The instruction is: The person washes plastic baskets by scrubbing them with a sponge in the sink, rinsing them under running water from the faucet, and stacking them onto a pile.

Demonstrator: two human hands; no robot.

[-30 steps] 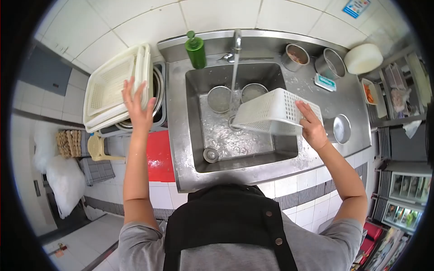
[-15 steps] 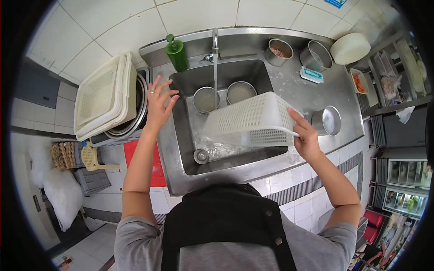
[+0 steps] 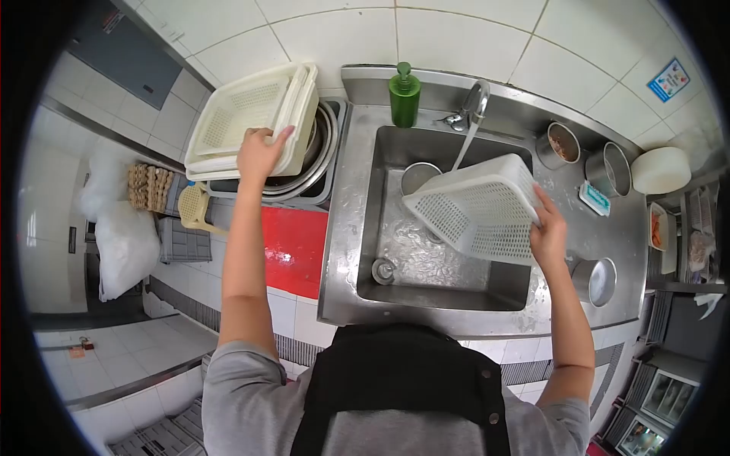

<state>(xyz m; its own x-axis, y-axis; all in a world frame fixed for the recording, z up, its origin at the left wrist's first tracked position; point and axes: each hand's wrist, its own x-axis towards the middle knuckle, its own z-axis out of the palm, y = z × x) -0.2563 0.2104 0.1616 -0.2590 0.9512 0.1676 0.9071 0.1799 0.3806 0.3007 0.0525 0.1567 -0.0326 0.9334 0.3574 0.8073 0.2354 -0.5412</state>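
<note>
A white perforated plastic basket (image 3: 487,216) hangs tilted over the sink, gripped at its right rim by my right hand (image 3: 549,232). On the left, my left hand (image 3: 261,154) has its fingers curled over the front rim of a stack of cream plastic baskets (image 3: 205,163). The stack rests on several metal bowls (image 3: 325,152). Water runs from the faucet (image 3: 477,102) behind the held basket. A round metal container (image 3: 420,178) stands in the steel sink (image 3: 449,300); part of the sink floor is hidden by the basket.
A green pump bottle (image 3: 404,99) stands behind the sink. To the right are metal containers (image 3: 559,144), a teal-and-white sponge (image 3: 595,198), another metal pot (image 3: 597,281) and a white round tub (image 3: 660,170). A red surface (image 3: 285,251) lies left of the sink.
My view has turned left. My left hand has moved from the air beside the sink onto the stacked baskets. The basket in my right hand has tilted, its open side now facing me more.
</note>
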